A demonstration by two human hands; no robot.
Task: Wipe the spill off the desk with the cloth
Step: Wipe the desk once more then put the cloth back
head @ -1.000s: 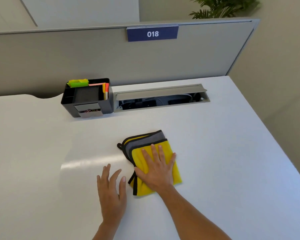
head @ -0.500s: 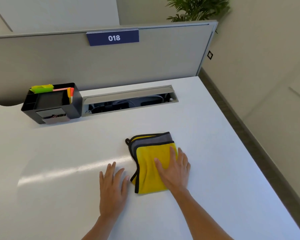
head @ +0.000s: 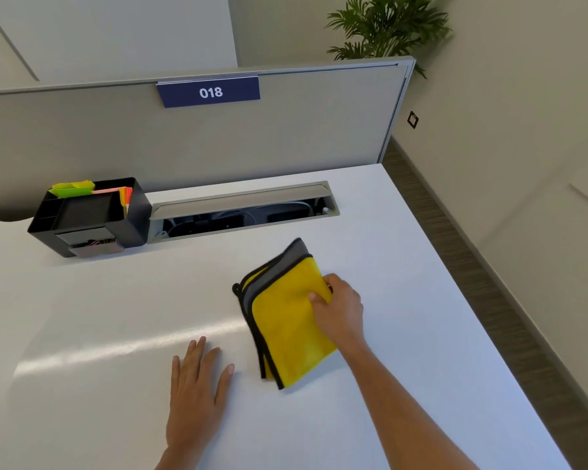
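A folded yellow cloth (head: 287, 320) with grey inner layers and black trim lies on the white desk (head: 82, 300), right of centre. My right hand (head: 340, 308) pinches the cloth's right edge, thumb on top and fingers curled around the fold. My left hand (head: 196, 398) rests flat on the desk to the left of the cloth, fingers spread, apart from it. No spill shows on the desk; only a bright streak of reflected light runs left of the cloth.
A black desk organiser (head: 89, 217) with coloured sticky notes stands at the back left. Beside it is an open cable tray (head: 243, 212) set into the desk. A grey partition (head: 286, 137) closes the back. The desk's right edge drops to the floor (head: 489, 300).
My right hand slid from flat on the cloth to its right edge and closed on it. The cloth turned and its far corner lifted. My left hand stayed flat.
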